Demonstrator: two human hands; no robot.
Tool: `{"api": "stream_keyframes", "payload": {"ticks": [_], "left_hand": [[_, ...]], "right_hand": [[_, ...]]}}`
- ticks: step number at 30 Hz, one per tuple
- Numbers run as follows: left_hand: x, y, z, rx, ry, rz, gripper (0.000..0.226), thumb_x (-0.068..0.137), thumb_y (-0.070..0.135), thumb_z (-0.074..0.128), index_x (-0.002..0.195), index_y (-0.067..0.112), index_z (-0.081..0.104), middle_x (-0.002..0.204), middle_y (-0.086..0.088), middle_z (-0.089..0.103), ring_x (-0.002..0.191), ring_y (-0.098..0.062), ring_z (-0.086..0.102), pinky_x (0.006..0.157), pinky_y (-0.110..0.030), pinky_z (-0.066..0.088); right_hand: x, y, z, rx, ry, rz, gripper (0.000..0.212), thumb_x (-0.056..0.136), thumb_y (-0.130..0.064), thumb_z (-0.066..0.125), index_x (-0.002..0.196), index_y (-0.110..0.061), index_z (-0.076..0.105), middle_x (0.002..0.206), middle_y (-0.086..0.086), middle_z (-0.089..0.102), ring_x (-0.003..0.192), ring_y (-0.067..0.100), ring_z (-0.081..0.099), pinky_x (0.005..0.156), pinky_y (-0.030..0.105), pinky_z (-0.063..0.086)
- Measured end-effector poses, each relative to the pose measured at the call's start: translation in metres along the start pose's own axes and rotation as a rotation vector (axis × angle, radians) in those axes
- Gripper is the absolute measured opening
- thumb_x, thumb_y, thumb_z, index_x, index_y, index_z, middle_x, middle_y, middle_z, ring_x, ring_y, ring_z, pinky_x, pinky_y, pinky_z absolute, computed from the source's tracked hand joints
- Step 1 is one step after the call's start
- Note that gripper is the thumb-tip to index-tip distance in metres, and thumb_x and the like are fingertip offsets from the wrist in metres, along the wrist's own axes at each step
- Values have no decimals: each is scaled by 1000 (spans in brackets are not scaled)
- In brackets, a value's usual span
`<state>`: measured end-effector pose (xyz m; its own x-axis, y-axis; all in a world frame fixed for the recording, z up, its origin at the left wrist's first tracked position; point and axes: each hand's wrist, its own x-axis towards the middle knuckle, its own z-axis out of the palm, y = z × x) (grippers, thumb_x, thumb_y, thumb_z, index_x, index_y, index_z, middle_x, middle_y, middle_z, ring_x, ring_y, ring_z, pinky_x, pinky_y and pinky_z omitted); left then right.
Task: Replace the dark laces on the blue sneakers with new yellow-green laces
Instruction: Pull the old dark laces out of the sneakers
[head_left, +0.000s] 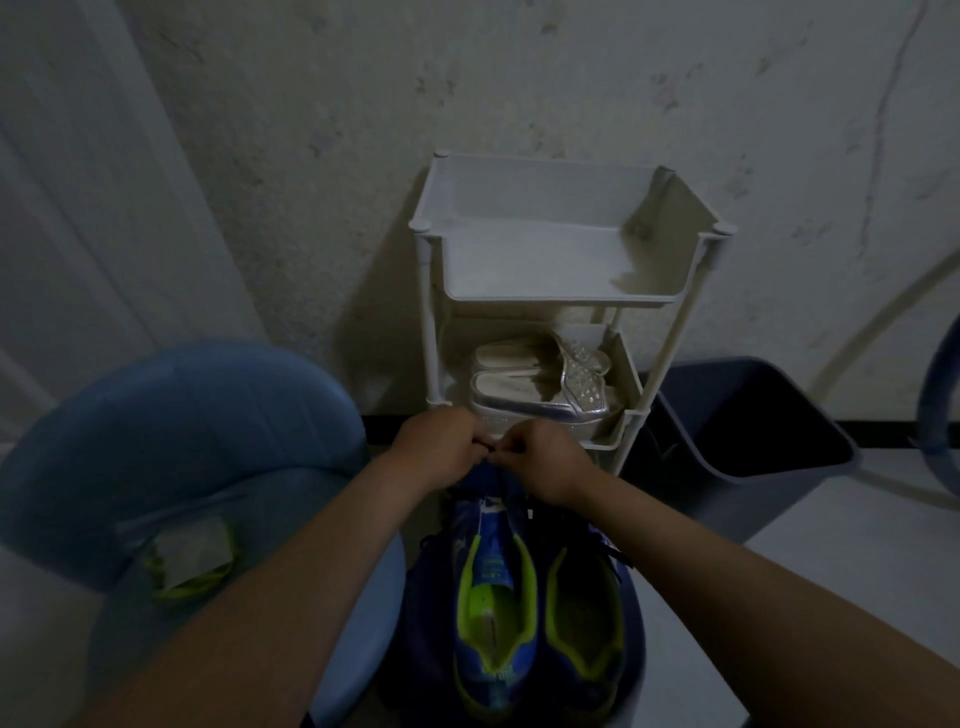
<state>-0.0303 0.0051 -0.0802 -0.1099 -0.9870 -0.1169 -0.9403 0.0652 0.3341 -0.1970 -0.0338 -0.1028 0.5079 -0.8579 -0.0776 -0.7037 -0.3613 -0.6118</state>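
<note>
Down in front of the white plastic rack (566, 270), just at its foot, the pair of blue sneakers (540, 623) sits side by side, heels toward the camera, with the yellow-green linings showing round the openings. Both forearms reach toward the rack, and the hands meet over the far end of the left-side sneaker (493, 613), just below the rack's lower shelf. The left hand (441, 452) is curled tight, knuckles up, its fingertips pinching a bit of dark lace (485, 446). The right hand (545, 462) is curled the same way and pinches the same lace from the other side, so the two sets of fingertips nearly touch. In the dim light it is hard to tell how much lace is still threaded through the eyelets. A loose lace end with a pale tip (530, 513) hangs just below the right hand, and more dark lace trails beside the right-side sneaker (584, 623).

Left of the rack stands a blue plastic seat (182, 441), and on it lies a pack of yellow-green laces (189, 561) with a white card. On the rack's middle shelf rests a pair of silver sandals (540, 384). Right of the rack, touching or nearly touching its leg, is a grey bin (737, 441).
</note>
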Motion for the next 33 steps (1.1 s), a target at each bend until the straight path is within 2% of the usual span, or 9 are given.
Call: {"api": "stream_keyframes", "payload": {"ticks": [4, 9, 12, 14, 16, 18, 23, 29, 33], "left_hand": [[-1, -3, -1, -275, 58, -117, 27, 92, 27, 54, 70, 25, 70, 74, 8, 69, 74, -11, 64, 78, -34, 53], [-1, 4, -10, -591, 278, -287, 32, 100, 22, 45, 77, 22, 67, 80, 7, 69, 72, -13, 62, 62, -27, 47], [-3, -3, -10, -378, 269, -337, 26, 100, 23, 43, 88, 21, 66, 95, -1, 69, 83, -20, 64, 73, -37, 55], [-5, -8, -8, -142, 236, -291, 25, 96, 19, 47, 114, 25, 63, 119, -3, 64, 106, -25, 59, 89, -43, 53], [-7, -6, -8, -87, 178, -143, 56, 89, 9, 53, 140, 29, 45, 140, -3, 51, 127, -28, 43, 104, -45, 42], [-10, 1, -9, -18, 124, 22, 67, 86, 6, 54, 145, 34, 39, 146, 2, 45, 135, -24, 34, 110, -43, 30], [-7, 7, -8, 99, 84, 60, 23, 98, 31, 50, 109, 33, 70, 107, 4, 69, 106, -20, 58, 91, -33, 34], [-6, -4, -14, -81, 205, -125, 25, 97, 26, 46, 90, 33, 69, 96, 7, 70, 93, -18, 63, 89, -38, 47], [-4, -4, -13, -339, 234, -173, 33, 97, 22, 47, 70, 36, 59, 79, 9, 66, 78, -16, 62, 74, -34, 51]], "right_hand": [[-3, 0, 2, -89, -90, -21, 18, 89, -32, 66, 91, -16, 74, 89, 5, 68, 87, 19, 64, 72, 29, 46], [-6, 9, 8, -219, -204, -5, 20, 88, -32, 65, 99, -17, 73, 105, 7, 69, 99, 24, 64, 81, 31, 50], [-4, 10, 8, -233, -186, 5, 19, 88, -33, 65, 99, -20, 73, 108, 6, 69, 102, 24, 63, 84, 33, 51], [-2, 8, 8, -213, -166, -12, 18, 89, -31, 63, 96, -17, 72, 104, 8, 69, 99, 25, 63, 81, 32, 51], [0, 4, 6, -143, -117, -37, 17, 91, -28, 62, 95, -14, 71, 100, 8, 69, 94, 24, 63, 77, 30, 48], [2, -1, 3, -46, -62, -64, 13, 92, -26, 62, 92, -15, 70, 96, 6, 69, 91, 21, 63, 75, 29, 45], [7, -2, -3, 28, 25, -57, 8, 90, -25, 64, 84, -22, 68, 92, 6, 72, 87, 22, 66, 79, 34, 52], [4, 4, 1, 13, -66, -26, 14, 88, -30, 66, 91, -17, 72, 96, 1, 72, 93, 16, 66, 82, 28, 50], [3, 7, 1, -138, -186, -15, 26, 86, -28, 68, 110, -18, 72, 114, 4, 69, 107, 21, 62, 90, 28, 47]]}}
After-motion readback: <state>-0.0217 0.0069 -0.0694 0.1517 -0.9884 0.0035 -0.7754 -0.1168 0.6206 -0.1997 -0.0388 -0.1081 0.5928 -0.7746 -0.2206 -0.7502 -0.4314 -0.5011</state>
